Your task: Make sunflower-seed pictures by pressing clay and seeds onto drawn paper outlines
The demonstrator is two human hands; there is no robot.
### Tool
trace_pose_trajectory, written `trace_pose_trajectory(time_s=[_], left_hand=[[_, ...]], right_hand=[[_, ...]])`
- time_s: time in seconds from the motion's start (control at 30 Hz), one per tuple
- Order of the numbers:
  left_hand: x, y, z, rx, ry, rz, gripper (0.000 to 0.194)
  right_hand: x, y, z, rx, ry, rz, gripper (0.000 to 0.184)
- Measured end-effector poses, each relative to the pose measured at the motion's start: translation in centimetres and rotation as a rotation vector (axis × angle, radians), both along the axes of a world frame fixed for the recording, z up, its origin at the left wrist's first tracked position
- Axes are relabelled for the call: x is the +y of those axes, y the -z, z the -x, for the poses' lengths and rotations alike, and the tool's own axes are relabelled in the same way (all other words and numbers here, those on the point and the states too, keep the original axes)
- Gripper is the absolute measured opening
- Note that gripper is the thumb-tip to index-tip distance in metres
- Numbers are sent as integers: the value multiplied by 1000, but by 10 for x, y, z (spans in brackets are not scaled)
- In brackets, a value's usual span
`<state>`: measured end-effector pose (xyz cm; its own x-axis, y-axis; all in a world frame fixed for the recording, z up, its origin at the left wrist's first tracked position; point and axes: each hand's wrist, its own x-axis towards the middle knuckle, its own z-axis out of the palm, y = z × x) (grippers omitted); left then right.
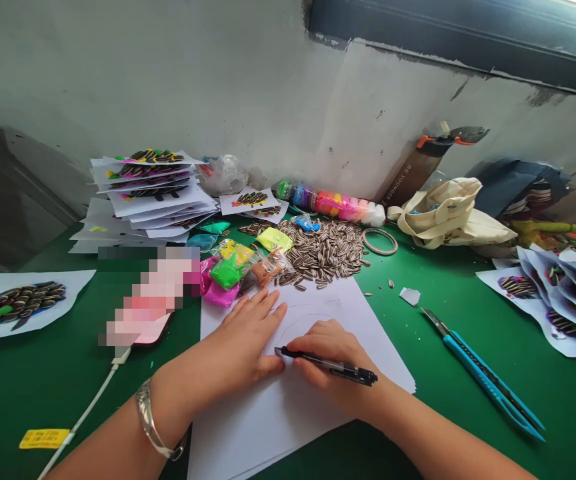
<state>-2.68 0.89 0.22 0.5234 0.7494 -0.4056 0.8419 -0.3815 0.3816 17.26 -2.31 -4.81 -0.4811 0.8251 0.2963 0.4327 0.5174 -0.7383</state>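
The pale capitals "BE YOUNDER" [398, 185] can be read running lengthwise along the tall, tilted, brownish, translucent bottle [418, 167], while on the yellow, rectangular tag [45, 439] at the thin white cable [95, 398] rows of small dark print are seen but cannot be made out.

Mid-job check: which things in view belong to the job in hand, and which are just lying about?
Belonging to the job:
pen, held in the right hand
paper, under the left hand
probably the seeds, since the picture at far left carries some

Apparently just lying about:
bottle
cloth bag
white cable
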Motion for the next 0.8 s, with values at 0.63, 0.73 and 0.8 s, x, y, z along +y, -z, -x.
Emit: trace_pose_trajectory(time_s=[0.63,0.73,0.8], left_hand=[[0,-5,-2,31,-15,36,79],[0,-4,-2,14,-21,29,78],[0,-2,-2,13,-15,24,77]], right_hand=[[5,-20,-11,-102,146,211,15],[7,-21,-13,-97,178,224,15],[7,-21,-14,-69,179,236,15]])
